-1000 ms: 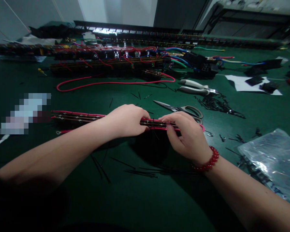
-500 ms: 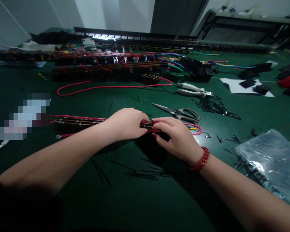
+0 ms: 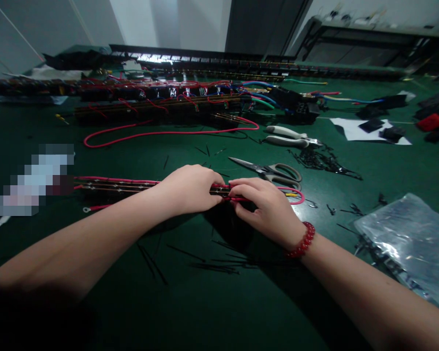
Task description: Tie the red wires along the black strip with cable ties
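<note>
A long dark assembly point(image 3: 106, 196) with metal strips and red cables along it lies across the green table. My left hand point(image 3: 193, 189) is closed around its middle from above, thumb on the near side. Just to the right, my right hand point(image 3: 259, 197) grips the same assembly, fingers bent over its top and near edge. A red cable loop point(image 3: 300, 196) with a yellow piece sticks out past my right hand. At the left end a red cable ends in a ring terminal point(image 3: 87, 209). My fingers hide the part between them.
Scissors point(image 3: 267, 170) and white-handled cutters point(image 3: 290, 137) lie beyond my right hand. Loose black cable ties point(image 3: 215, 267) lie in front. A clear plastic bag point(image 3: 411, 239) is at right. Wired assemblies point(image 3: 157, 105) span the back; a pixelated object point(image 3: 40, 178) lies left.
Both hands keep their grip on the assembly with almost no movement. The whole view has shifted very slightly.
</note>
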Demonstrator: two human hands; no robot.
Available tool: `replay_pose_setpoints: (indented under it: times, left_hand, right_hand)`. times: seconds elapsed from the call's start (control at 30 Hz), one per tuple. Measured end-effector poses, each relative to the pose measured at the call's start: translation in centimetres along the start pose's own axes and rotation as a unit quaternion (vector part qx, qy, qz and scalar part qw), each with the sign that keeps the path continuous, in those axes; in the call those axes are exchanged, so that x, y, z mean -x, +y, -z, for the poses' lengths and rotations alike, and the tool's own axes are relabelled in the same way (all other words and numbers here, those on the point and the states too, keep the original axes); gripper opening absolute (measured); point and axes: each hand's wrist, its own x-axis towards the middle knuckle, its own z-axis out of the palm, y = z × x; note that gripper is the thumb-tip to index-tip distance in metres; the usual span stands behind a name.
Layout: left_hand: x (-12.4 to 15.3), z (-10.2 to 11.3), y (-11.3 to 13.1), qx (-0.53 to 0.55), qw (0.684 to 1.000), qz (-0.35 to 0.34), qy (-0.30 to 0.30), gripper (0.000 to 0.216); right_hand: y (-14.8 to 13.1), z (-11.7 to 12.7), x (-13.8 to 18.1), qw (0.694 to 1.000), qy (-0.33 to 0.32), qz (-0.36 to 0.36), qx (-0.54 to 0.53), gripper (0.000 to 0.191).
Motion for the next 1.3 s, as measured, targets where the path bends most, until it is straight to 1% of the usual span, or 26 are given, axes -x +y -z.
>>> replay_pose_setpoints:
  times: [0.43,0.63,0.97,1.17,1.3]
  left_hand:
    - [0.01,0.06,0.11,-0.006,1.000,0.009,-0.007,0.037]
    - [0.03,0.11,0.11,0.002,1.000,0.005,-0.005,0.037]
    - [-0.04,0.13,0.08,0.001,1.000,0.007,-0.012,0.036]
    - [0.06,0.10,0.06,0.003,1.000,0.002,-0.008,0.036]
    - [0.05,-0.01,0.07,-0.003,1.000,0.014,-0.002,0.037]
  right_hand:
    - [0.18,-0.03,0.03,1.000,-0.002,-0.002,-0.007,0.014]
    - [0.20,-0.11,0.03,1.000,0.013,-0.001,-0.017,0.011]
    - [0.10,0.02,-0.10,1.000,0.007,-0.010,-0.024,0.011]
    - [0.04,0.03,-0.10,1.000,0.009,-0.012,-0.027,0.010]
    - [0.20,-0.09,0.00,0.999,0.017,-0.008,-0.029,0.010]
